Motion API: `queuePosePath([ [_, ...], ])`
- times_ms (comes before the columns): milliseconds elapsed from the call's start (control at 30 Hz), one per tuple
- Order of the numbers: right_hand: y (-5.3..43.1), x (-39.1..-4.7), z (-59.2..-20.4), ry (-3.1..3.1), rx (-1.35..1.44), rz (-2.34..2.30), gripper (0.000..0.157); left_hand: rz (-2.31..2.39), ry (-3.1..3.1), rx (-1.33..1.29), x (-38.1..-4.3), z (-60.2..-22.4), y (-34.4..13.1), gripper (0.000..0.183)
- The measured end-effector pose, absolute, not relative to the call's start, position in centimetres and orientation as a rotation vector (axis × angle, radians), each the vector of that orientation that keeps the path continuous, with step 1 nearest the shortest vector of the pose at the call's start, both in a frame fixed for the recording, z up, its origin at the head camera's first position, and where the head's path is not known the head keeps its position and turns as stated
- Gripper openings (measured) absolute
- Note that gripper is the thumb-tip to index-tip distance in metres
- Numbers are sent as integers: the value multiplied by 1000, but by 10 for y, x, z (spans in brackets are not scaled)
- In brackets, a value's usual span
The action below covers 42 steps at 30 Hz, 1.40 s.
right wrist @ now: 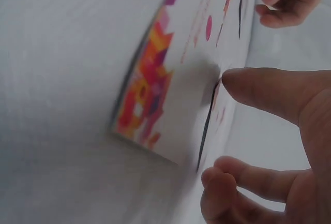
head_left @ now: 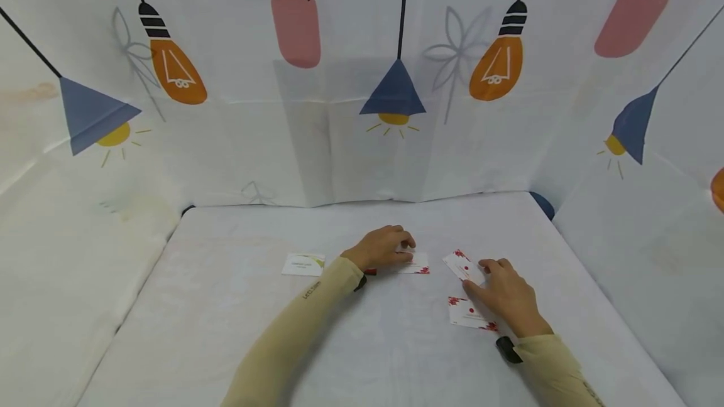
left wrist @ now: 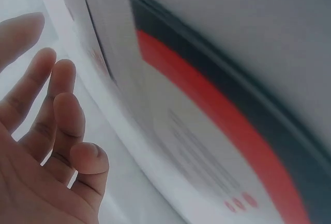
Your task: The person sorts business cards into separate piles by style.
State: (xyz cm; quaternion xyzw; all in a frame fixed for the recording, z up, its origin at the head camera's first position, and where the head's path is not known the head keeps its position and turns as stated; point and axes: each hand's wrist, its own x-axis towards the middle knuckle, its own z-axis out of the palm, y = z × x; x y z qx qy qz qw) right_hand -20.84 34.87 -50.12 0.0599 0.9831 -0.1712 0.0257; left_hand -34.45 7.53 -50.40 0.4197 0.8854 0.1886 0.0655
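My left hand (head_left: 381,248) hovers with loosely bent fingers over a white business card with red corners (head_left: 418,262), partly covered by the hand. Beneath that wrist lies a business card with a red and dark band (left wrist: 207,100), mostly hidden in the head view. Farther right, my right hand (head_left: 507,294) pinches the near end of a slanted white business card with red flowers (head_left: 460,264), between thumb (right wrist: 258,87) and fingertips. Just below it, near the right wrist, another red-flowered business card (head_left: 469,313) lies flat, its colourful corner (right wrist: 147,89) large in the right wrist view.
A white card with a green-yellow edge (head_left: 302,264) lies left of the left wrist. The white-covered table (head_left: 186,331) is bounded at the back and sides by a white cloth (head_left: 351,156) printed with lamps and bulbs.
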Motion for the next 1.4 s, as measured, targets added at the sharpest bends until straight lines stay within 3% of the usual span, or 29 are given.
queuePosePath([
  [1400, 354, -212, -499, 2968, 120, -646, 62, 429, 2625, 1309, -338, -487, 118, 42],
])
